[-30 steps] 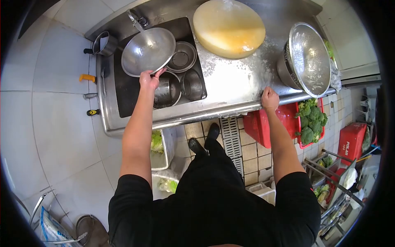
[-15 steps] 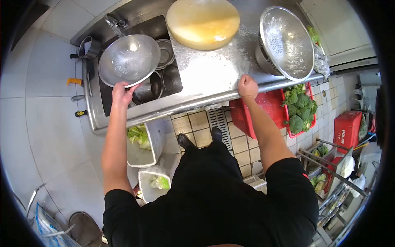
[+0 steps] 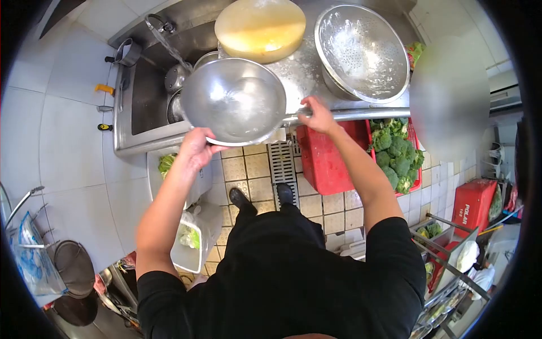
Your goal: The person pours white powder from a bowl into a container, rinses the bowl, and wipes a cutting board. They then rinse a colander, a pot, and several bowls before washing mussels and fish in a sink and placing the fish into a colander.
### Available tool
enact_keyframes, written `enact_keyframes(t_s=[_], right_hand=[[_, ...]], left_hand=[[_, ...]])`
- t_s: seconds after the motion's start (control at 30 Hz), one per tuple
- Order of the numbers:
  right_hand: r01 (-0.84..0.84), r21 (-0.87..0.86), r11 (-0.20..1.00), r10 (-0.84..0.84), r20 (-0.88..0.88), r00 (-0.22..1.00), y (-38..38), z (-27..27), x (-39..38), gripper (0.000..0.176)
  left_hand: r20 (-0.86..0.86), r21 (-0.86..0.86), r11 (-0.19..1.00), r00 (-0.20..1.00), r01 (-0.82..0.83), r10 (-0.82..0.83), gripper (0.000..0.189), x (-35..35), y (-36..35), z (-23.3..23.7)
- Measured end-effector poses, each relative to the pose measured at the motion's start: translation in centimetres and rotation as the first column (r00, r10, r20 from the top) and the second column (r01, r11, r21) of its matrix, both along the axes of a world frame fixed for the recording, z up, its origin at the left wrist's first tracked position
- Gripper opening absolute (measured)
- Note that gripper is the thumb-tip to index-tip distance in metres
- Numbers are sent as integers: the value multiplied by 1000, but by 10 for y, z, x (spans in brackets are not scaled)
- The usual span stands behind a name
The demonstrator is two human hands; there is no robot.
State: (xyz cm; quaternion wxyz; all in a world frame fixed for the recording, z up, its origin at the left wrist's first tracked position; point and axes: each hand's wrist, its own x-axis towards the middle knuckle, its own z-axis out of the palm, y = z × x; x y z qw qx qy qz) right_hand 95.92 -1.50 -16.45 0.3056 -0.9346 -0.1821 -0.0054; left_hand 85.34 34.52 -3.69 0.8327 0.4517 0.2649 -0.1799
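Observation:
A wide stainless steel bowl (image 3: 234, 99) is gripped at its near left rim by my left hand (image 3: 196, 148), thumb along the edge. It hangs across the right side of the sink and the counter's front edge, with a wet, shiny inside. My right hand (image 3: 319, 116) is just off the bowl's right rim, over the counter edge, its fingers apart and holding nothing. Behind the bowl lies a thick round cutting board (image 3: 259, 28). A perforated metal colander (image 3: 361, 53) rests tilted on the counter beyond my right hand.
Water runs from the tap (image 3: 161, 25) into the sink (image 3: 149, 104), where metal pots (image 3: 176, 77) stand. Below the counter are a red bin (image 3: 333, 161), a red basket of broccoli (image 3: 399, 158) and white tubs (image 3: 192, 260) with leafy greens. A floor drain (image 3: 282, 161) runs near my feet.
My left hand has carried the bowl rightward from the tap to the counter's front edge. My right hand has opened from a fist and lies closer to the bowl. The view has shifted slightly.

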Motion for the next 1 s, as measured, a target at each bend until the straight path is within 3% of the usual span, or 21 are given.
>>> enact_keyframes(t_s=[0.03, 0.13, 0.23, 0.33, 0.43, 0.53, 0.6, 0.7, 0.8, 0.83, 0.93, 0.97, 1.0], right_hand=[[-47, -182, 982, 39, -48, 998, -15, 10, -1, 63], [11, -489, 872, 8, 36, 999, -51, 8, 2, 78], [-108, -559, 822, 64, -98, 993, -39, 15, 11, 87], [-188, -495, 849, 138, -136, 981, -9, 6, 14, 87], [-245, -464, 851, 161, -214, 964, 58, 6, 10, 69], [-348, -487, 801, 246, -262, 933, 134, -8, 4, 59], [-403, -512, 759, 298, -277, 914, 188, 11, -5, 56], [-296, -341, 892, 291, -68, 954, 267, -30, -18, 54], [-291, -323, 900, 251, -162, 954, 355, -41, -23, 52], [-362, -369, 856, 259, -299, 918, 379, -31, -23, 47], [-329, -420, 846, 257, -219, 941, 456, -49, -37, 38], [-374, -304, 876, 296, -274, 915, 474, -40, -41, 34], [-390, -301, 870, 325, -244, 914, 500, -50, -41, 34]], left_hand=[[8, 39, 999, 1000, 14, -14, 48, -3, -15, -1], [26, 188, 982, 999, 26, -32, 61, -7, -60, -1], [26, 357, 934, 999, 16, -28, 77, -4, -93, 13], [1, 466, 884, 999, 43, -49, 84, -1, -95, 15], [57, 574, 818, 997, 16, -60, 86, -3, -77, 22], [84, 614, 788, 996, -50, -2, 85, -9, -25, 32], [64, 657, 751, 998, -62, 26, 83, -18, 13, 40], [48, 689, 718, 994, -102, 95, 83, -35, 70, 48], [58, 747, 643, 980, -170, 192, 80, -57, 118, 56], [95, 734, 643, 971, -218, 221, 79, -64, 138, 52], [53, 780, 595, 968, -193, 244, 78, -77, 207, 42], [45, 787, 577, 953, -219, 300, 75, -80, 219, 46], [59, 780, 580, 950, -235, 305, 74, -85, 236, 46]])
